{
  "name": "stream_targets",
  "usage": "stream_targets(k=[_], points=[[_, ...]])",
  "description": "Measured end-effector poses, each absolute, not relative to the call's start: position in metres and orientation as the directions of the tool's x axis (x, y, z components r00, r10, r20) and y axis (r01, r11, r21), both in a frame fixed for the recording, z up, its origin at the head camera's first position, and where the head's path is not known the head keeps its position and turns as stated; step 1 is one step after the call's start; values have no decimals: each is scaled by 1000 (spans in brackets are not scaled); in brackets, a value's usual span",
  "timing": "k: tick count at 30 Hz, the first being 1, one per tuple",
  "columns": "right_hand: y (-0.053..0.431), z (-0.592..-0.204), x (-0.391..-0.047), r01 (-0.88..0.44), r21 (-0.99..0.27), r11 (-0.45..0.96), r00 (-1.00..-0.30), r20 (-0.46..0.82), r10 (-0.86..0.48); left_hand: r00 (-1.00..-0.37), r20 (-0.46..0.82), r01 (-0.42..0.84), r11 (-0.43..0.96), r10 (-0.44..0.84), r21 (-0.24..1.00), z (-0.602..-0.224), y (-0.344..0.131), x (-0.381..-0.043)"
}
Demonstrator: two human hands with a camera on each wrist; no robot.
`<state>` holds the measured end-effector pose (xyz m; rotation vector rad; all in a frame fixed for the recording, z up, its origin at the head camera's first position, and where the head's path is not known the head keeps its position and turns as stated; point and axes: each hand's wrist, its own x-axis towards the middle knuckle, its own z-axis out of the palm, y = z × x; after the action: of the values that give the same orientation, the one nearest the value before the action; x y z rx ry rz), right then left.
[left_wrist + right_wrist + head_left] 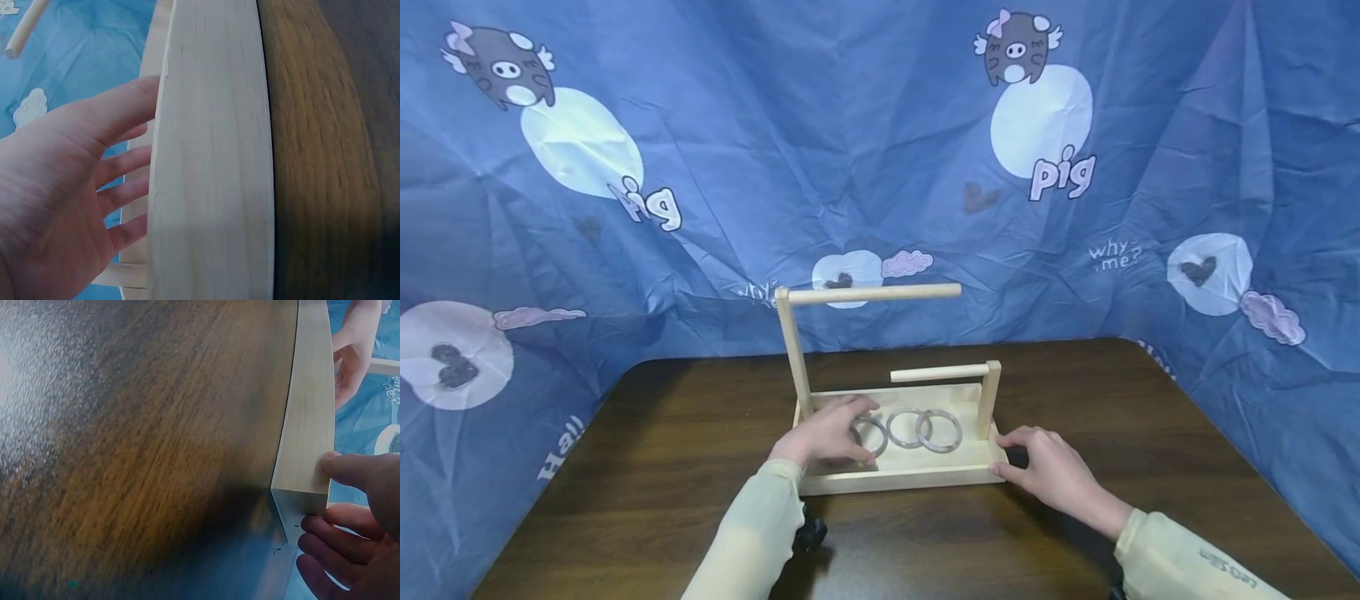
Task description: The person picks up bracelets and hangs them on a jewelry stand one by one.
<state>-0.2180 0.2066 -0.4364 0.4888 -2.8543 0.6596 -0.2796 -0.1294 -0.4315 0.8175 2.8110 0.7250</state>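
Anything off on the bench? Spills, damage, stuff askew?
No spill or clear damage. Mildly untidy: two rings overlap in the wooden tray, while the third lies beside them. The cloth backdrop is creased. The right wrist view shows a small green speck on the table; can't tell what it is.

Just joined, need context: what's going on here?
A person is working at a wooden tray. The right-hand grip holds the tray's right end, while the left-hand grip reaches inside, over the leftmost ring; whether it pinches that ring isn't clear. The middle ring and right ring lie overlapping in the tray. No ring hangs on the upper bar or lower bar.
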Motion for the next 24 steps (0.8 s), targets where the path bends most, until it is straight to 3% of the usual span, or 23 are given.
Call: stream_targets(k=[9,24], points=[[207,-436,-218,-355,-394,848,-931,236,-280,-856,-53,436,774,514,458,-427,-123,-280],[206,-438,-219,-337,-386,859,-937,229,-265,-848,-38,452,759,529,468,-427,-125,-280]])
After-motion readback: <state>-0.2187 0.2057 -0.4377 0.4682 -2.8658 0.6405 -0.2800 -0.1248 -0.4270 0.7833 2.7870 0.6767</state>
